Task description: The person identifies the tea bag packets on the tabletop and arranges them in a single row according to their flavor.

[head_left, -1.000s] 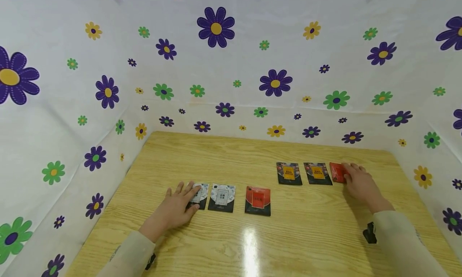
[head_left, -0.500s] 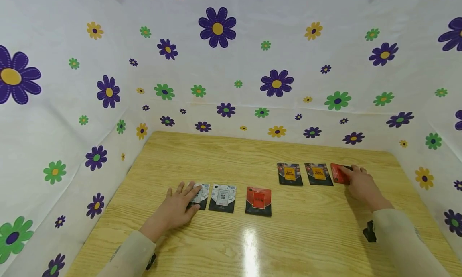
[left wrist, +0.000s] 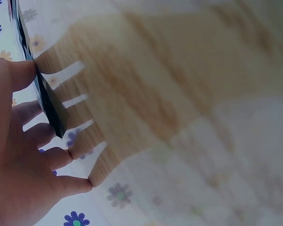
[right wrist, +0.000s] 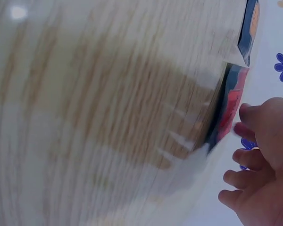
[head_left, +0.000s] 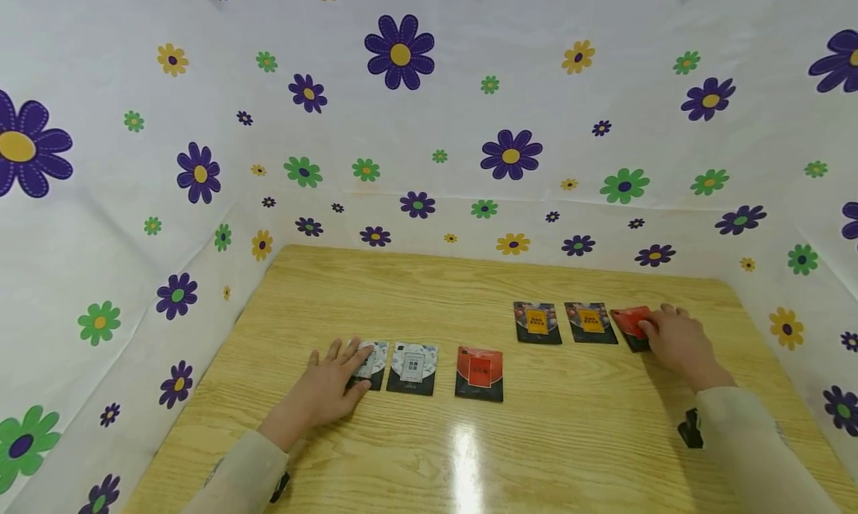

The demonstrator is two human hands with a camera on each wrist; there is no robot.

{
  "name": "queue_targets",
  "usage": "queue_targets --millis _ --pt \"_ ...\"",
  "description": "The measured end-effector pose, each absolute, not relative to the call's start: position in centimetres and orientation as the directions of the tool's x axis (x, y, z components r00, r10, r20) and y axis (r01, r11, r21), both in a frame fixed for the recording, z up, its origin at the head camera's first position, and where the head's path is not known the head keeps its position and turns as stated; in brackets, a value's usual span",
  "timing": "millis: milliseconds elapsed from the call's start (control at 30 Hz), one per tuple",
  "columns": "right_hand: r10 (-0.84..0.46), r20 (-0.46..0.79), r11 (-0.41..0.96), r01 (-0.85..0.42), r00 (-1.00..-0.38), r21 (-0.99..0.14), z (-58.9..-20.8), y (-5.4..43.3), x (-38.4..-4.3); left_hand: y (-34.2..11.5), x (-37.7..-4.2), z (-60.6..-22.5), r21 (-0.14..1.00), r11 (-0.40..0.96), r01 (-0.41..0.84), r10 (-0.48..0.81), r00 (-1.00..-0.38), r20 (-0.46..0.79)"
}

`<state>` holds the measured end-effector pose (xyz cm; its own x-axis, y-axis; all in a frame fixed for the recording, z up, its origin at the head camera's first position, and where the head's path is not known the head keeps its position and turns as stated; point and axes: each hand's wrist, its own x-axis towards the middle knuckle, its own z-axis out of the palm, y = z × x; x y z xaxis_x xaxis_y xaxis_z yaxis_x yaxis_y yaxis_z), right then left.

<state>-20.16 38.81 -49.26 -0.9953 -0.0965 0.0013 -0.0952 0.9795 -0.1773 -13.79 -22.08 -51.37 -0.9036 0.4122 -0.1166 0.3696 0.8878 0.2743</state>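
Observation:
My left hand lies with spread fingers over a white-and-black packet, its left part hidden beneath them. In the left wrist view, that packet's edge shows between thumb and fingers. My right hand is at the far right, thumb and index finger pinching the right side of a red-and-black packet, which slants on the table. The right wrist view shows this red packet close against the thumb and index fingertips, with the other fingers loosely bent.
A second white-and-black packet and another red packet lie to the right of my left hand. Two dark packets with orange labels lie left of my right hand. Flower-print cloth surrounds the wooden table.
My right thumb and index finger have shifted on the red packet at the far right, and it has turned so that its lower end points more to the right. The left hand stays put.

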Motion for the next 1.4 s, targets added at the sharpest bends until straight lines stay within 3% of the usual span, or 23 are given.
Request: queue_targets --millis 333,867,1400 --pt "-0.143 -0.100 0.974 -0.122 -0.985 -0.191 -49.6 39.3 -20.3 -22.0 -13.7 -51.3 0.273 0.887 0.372 0.412 -0.905 -0.108" --pt "-0.180 -0.079 0.973 -0.166 -0.980 -0.160 -49.9 38.9 -17.8 -22.1 -13.7 -51.4 0.296 0.881 0.368 0.414 -0.903 -0.111" --pt "-0.224 -0.023 0.960 -0.216 -0.974 -0.176 -49.8 35.5 -14.5 -22.0 -13.7 -51.5 0.292 0.883 0.367 0.413 -0.904 -0.111"
